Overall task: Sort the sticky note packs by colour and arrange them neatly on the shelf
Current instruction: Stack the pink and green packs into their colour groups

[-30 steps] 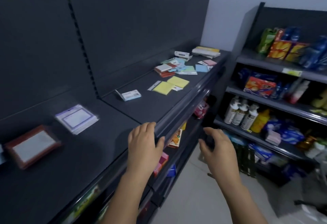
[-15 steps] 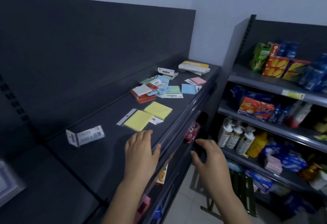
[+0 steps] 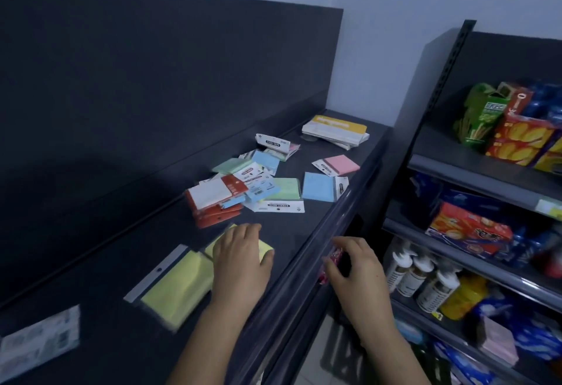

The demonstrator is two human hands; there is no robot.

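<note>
Sticky note packs lie scattered on the dark shelf [image 3: 106,278]. Two yellow packs sit nearest: one [image 3: 179,284] lies to the left of my left hand [image 3: 240,260], which rests flat, fingers spread, on the other yellow pack [image 3: 265,247]. Beyond lie a red and white stack [image 3: 216,202], green packs [image 3: 284,188], blue packs [image 3: 317,187] and a pink pack [image 3: 342,164]. My right hand [image 3: 354,266] hovers off the shelf's front edge, fingers curled and apart, holding nothing that I can see.
A yellow-topped stack of booklets [image 3: 337,130] lies at the shelf's far right end. A white label pack [image 3: 39,342] sits at the near left. To the right stands another rack [image 3: 486,177] with snack boxes, bottles and packets. The shelf's front rail [image 3: 307,263] runs between my hands.
The view has shifted right and closer to the packs. My left hand has slid forward from the shelf's bare front onto the right-hand yellow pack. My right hand stays off the front edge.
</note>
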